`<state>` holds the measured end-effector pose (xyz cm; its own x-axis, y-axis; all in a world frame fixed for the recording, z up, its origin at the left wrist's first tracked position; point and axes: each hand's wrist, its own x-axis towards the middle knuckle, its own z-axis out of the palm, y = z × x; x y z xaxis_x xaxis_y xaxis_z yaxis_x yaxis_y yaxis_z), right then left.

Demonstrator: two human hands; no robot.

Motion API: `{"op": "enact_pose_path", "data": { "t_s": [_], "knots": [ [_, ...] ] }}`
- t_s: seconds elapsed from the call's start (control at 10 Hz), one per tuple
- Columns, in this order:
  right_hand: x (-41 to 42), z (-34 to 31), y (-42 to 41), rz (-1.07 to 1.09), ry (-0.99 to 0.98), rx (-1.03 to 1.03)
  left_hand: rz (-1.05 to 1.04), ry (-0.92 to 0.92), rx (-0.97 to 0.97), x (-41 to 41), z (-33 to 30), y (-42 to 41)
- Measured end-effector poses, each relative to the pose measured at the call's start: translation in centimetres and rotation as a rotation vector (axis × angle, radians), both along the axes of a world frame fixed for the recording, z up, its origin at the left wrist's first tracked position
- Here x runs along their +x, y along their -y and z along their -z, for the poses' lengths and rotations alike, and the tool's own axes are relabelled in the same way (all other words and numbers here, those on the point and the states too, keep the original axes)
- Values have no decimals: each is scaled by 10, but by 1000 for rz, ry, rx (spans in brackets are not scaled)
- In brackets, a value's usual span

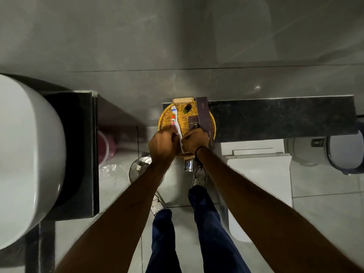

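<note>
A round yellow wicker tray (213,123) with wooden end handles sits at the left end of a dark stone shelf (275,117), overhanging its front edge. In it lie a white toothpaste tube (175,117) with red and blue print, a small green bottle (187,108), a long dark purple box (203,113) and a smaller dark box (193,121). My left hand (161,144) and my right hand (195,142) both curl over the tray's near rim, one on each side of the tube's tail. A small clear bottle (188,165) shows just below the near handle.
A white basin (29,154) on a black counter (82,150) fills the left. Below the shelf are a white toilet (258,166), a steel bin (137,168) and a pink bucket (102,146) on a wet floor. A grey tiled wall (177,46) stands behind.
</note>
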<state>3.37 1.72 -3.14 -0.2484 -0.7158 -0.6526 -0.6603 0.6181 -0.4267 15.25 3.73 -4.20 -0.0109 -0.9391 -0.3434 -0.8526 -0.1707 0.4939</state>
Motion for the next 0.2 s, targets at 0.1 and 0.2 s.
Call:
{"op": "enact_pose_path", "data": {
  "t_s": [0.1, 0.2],
  "knots": [
    [3, -4, 1, -6, -57, -28, 124, 88, 28, 0, -8, 0],
    [7, -8, 2, -40, -135, -58, 111, 28, 4, 4, -21, 2]
  ]
}}
